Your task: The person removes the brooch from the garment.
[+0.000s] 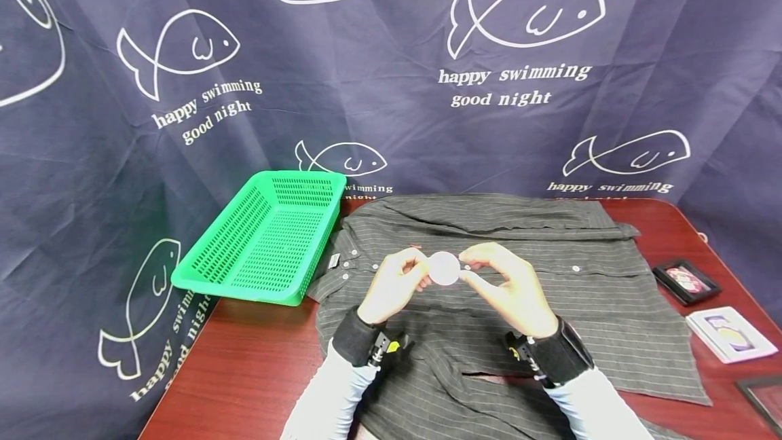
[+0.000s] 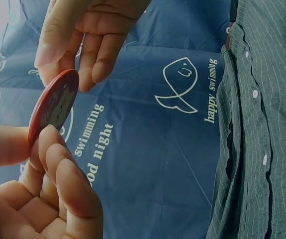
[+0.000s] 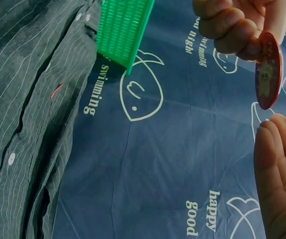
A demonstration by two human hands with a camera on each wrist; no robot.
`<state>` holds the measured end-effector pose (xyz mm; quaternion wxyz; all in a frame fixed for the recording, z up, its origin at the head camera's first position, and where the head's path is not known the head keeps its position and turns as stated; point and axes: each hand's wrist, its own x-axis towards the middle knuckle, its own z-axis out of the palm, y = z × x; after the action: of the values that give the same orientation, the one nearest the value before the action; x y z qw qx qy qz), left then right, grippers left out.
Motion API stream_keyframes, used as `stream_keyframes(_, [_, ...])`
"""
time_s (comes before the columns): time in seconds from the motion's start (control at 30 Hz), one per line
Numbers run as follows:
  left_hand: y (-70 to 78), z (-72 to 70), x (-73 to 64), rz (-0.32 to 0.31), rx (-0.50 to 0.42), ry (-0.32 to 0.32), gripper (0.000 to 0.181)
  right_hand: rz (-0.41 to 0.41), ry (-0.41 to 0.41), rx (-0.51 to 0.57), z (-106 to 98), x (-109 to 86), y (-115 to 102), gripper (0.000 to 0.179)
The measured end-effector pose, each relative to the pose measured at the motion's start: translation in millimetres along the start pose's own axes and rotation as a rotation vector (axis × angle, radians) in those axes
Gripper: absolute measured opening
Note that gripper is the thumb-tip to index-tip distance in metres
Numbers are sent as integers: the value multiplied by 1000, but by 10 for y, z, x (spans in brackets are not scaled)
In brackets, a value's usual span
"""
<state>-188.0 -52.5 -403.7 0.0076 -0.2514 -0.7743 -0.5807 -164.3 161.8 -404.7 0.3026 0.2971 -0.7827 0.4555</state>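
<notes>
Over the shirt, my left hand [image 1: 394, 284] pinches a small round disc [image 1: 444, 269] between thumb and fingers. The disc's face looks plain and bright from the head; the left wrist view shows a red rim and back with a pale cartoon picture [image 2: 59, 107]. My right hand [image 1: 510, 287] is just right of the disc, thumb and fingers spread loosely around its far edge. In the right wrist view its fingertips [image 3: 264, 130] stay a little apart from the disc. Beneath both hands lies a dark grey pinstriped shirt [image 1: 525, 331] with white buttons.
A green plastic basket [image 1: 330, 229] stands at the left on the reddish table [image 1: 244, 352]. Along the right edge lie a small black frame [image 1: 662, 278], a white frame [image 1: 702, 331] and part of another dark frame [image 1: 757, 392]. A blue printed curtain [image 1: 397, 87] hangs behind.
</notes>
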Motion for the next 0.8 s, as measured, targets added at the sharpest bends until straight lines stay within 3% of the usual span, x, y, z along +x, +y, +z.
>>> stream_keyframes(0.27, [16, -18, -4, -30, -26, 0, 16, -53, -41, -2, 21, -27, 9, 39])
stream_keyframes(0.53, [-18, -25, 5, -20, -30, -7, 17, -114, -89, -22, 39, -29, 23, 42])
stream_keyframes(0.8, [-16, -27, -5, -32, -74, -3, 19, -276, -50, -177, 99, -42, 55, 20])
